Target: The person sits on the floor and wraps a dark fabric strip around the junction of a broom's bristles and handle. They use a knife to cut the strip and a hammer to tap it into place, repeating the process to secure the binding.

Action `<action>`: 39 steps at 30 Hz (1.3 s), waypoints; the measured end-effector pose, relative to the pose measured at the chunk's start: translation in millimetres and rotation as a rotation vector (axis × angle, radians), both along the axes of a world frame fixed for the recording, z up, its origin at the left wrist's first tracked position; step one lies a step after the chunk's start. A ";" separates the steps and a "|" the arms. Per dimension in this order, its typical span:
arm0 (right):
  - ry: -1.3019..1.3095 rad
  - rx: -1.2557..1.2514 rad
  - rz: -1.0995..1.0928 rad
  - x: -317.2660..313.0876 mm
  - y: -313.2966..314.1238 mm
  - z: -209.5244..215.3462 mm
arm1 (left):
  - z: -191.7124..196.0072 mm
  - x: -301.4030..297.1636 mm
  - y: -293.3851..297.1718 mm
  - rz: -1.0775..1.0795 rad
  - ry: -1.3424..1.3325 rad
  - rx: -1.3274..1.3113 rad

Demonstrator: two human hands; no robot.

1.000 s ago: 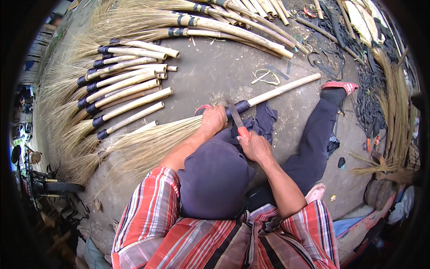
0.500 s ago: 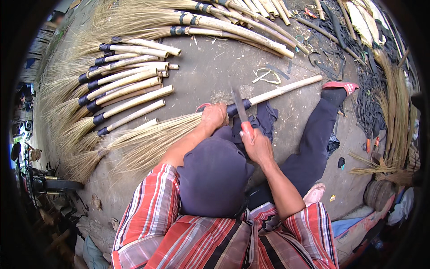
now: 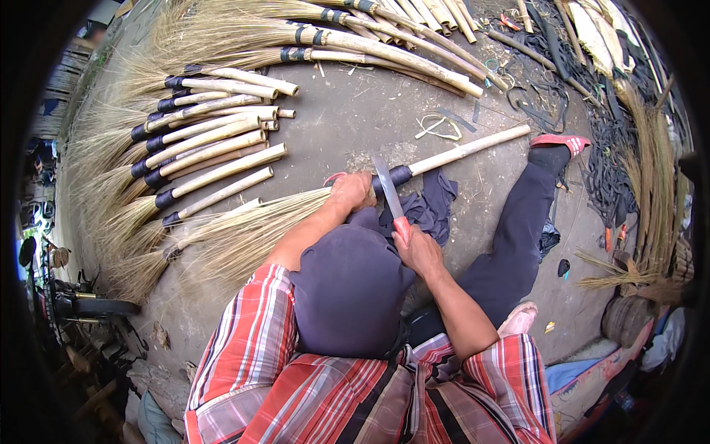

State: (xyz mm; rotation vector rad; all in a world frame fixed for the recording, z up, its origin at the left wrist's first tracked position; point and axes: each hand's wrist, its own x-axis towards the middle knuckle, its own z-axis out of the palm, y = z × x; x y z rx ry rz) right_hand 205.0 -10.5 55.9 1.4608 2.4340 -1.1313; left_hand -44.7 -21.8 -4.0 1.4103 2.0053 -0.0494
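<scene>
The broom (image 3: 470,149) slants across the floor (image 3: 355,111), its straw (image 3: 296,211) clasped by the left hand (image 3: 353,190), and the knife (image 3: 390,190) gripped in the right hand (image 3: 420,250) could, if pressed unevenly, skid off the round binding (image 3: 401,175) and cut the left hand just beside it.

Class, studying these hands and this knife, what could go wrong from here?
The red-handled metal knife is close to the bare left hand, so a slip might cut it. Its blade overlaps the dark-blue wrapping on the bamboo-handled straw broom in this view, so it might nick that binding.
</scene>
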 end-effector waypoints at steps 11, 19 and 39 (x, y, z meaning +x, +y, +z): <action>0.004 -0.076 -0.187 18.4 -5.8 -25.5 | 3.3 -19.4 6.4 -0.026 -0.206 0.008; 0.035 -0.267 -0.618 70.8 21.3 -99.7 | 18.0 -33.6 -18.1 0.129 -0.223 0.271; -0.056 -0.148 -0.523 76.7 33.4 -136.1 | 49.3 -44.6 -25.2 1.072 -0.549 0.606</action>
